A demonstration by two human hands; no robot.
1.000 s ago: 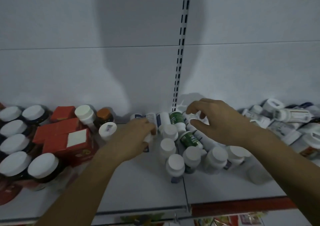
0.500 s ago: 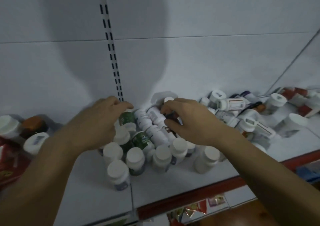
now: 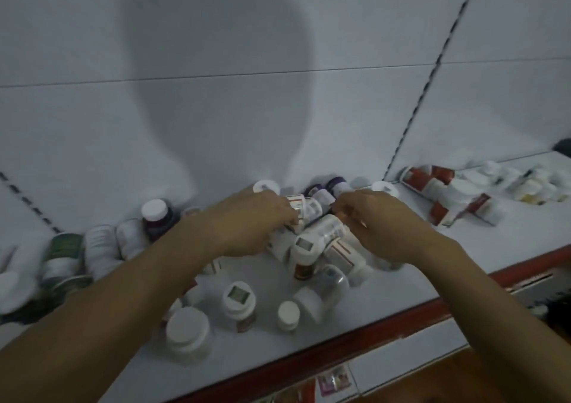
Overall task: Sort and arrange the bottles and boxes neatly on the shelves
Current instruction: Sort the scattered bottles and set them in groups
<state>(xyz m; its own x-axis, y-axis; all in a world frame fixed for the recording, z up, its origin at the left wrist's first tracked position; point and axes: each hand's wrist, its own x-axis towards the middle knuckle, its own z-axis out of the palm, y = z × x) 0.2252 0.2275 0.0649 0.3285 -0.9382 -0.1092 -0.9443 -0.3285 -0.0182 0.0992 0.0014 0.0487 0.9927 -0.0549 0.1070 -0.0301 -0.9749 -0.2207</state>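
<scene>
Nearest me, by the red front edge of the white metal shelf [image 3: 401, 297], three white-capped round bottles [image 3: 239, 299] stand upright, below and between my forearms. Beyond them my left hand [image 3: 247, 220] has its fingers curled round a white plastic bottle with a red-lined label [image 3: 304, 206] that lies on its side. My right hand [image 3: 377, 220] is bent at the same heap of white plastic bottles [image 3: 315, 241], fingertips drawn together near something amber. Blur keeps me from telling whether it grips anything. The heap lies between both hands, and my palms hide part of it. Behind it, purple-capped bottles [image 3: 336, 184] sit against the back panel. Far right, red and white boxes [image 3: 432, 180] lie tumbled, their print unreadable.
</scene>
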